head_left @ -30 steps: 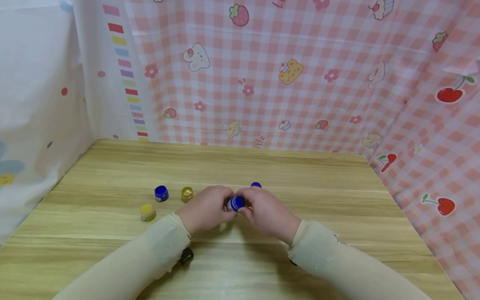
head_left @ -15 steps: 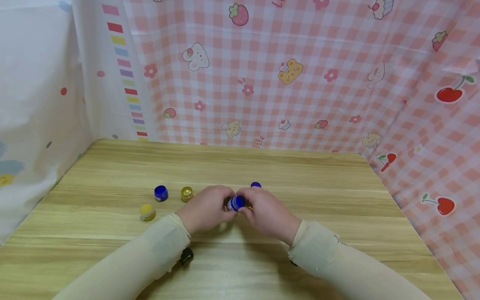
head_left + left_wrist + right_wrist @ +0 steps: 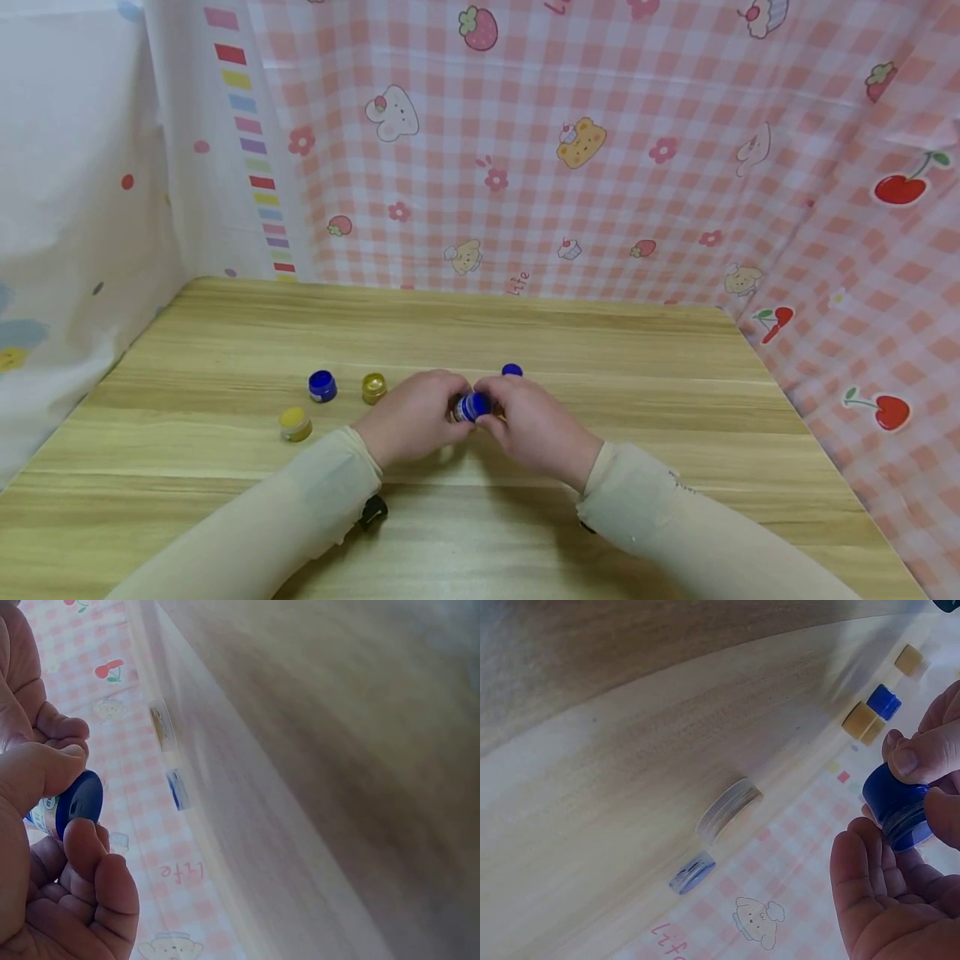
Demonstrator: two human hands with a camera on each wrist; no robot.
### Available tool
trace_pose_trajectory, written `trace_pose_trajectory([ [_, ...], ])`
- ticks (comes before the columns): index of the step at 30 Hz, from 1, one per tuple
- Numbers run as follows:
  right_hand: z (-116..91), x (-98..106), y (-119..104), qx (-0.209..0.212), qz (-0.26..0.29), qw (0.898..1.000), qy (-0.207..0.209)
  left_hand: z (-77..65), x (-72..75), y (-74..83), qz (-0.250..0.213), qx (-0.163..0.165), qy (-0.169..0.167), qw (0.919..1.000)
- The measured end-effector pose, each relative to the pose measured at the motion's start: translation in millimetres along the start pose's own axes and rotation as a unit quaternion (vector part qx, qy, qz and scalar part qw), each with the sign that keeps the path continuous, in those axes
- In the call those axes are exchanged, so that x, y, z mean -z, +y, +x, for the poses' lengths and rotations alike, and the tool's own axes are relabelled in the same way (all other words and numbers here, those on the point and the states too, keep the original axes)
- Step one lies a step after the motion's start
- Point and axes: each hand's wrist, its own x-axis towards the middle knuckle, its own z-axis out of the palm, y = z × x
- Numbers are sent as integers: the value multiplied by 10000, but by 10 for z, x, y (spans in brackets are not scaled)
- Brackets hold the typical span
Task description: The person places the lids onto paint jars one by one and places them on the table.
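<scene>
A small blue cylindrical jar (image 3: 472, 407), pale-labelled and apparently plastic, is held over the light wood-grained surface (image 3: 637, 375): its labelled end is enclosed in the grip of the left hand (image 3: 412, 418), and its other end is pinched by the right hand (image 3: 542, 429), seemingly so it is steadied from both sides. Close beyond, a flat round blue lid (image 3: 512, 369) and a shallow translucent round piece (image 3: 730, 810) are set within reach. To the left, a squat blue jar (image 3: 322, 387), a gold-filled jar (image 3: 374, 389) and a yellow-topped jar (image 3: 296, 425) are grouped, apparently out of the way
</scene>
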Motion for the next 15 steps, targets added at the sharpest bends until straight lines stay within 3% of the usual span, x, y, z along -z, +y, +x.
trace_pose_trajectory([
  [10,8,8,15,-371,17,9993,-11,-1,11,9,44,139,-95,9998],
  [15,-3,34,34,-255,76,9996,66,-6,28,20,44,141,-78,9999],
])
